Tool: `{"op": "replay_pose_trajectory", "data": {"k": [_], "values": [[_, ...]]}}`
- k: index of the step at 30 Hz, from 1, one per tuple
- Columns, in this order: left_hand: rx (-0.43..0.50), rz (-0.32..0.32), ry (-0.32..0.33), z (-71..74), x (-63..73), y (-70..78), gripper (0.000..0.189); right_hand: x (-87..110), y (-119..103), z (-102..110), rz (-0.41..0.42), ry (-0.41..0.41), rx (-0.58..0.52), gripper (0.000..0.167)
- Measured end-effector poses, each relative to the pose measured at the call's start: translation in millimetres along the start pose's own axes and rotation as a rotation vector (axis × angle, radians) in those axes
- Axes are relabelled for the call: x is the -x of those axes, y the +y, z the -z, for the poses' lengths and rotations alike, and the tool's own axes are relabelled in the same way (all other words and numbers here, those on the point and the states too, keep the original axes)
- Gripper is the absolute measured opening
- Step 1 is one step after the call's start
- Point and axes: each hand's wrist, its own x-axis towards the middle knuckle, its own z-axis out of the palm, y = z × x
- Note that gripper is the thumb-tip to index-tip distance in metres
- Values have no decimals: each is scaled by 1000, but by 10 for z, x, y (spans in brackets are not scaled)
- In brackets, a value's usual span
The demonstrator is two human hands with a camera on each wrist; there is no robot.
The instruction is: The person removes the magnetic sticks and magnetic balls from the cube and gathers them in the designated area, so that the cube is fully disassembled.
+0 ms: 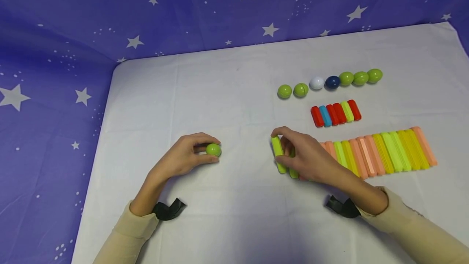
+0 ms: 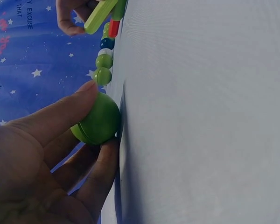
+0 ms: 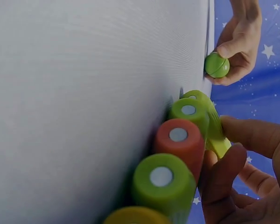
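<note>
My left hand (image 1: 185, 156) pinches a glossy green ball (image 1: 213, 150) between thumb and fingers, low over the white cloth; the left wrist view shows a seam round the ball (image 2: 100, 119). With thumb and fingertips, my right hand (image 1: 311, 156) holds a yellow-green magnetic stick (image 1: 277, 154) at the left end of a long row of sticks (image 1: 366, 156). In the right wrist view this stick (image 3: 212, 123) leans beside another green stick (image 3: 189, 112), whose end bears a silver disc. Part of the row is hidden under my right hand.
Behind the long row lies a short row of red, blue and yellow-green sticks (image 1: 335, 113). Farther back runs a line of green, white and dark blue balls (image 1: 332, 82). A purple star-patterned curtain (image 1: 205, 11) borders the white-covered table (image 1: 176, 93) at the back and left.
</note>
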Motion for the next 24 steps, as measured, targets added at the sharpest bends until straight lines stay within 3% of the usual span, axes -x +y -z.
{"op": "replay_pose_trajectory", "data": {"k": [9,24], "values": [[-3,-7,5,0,5,-3,37,20,-5,-31,-27,73,64,51],[4,-13,1,-3,-3,-26,37,23,-36,-64,-37,47,162,52]]}}
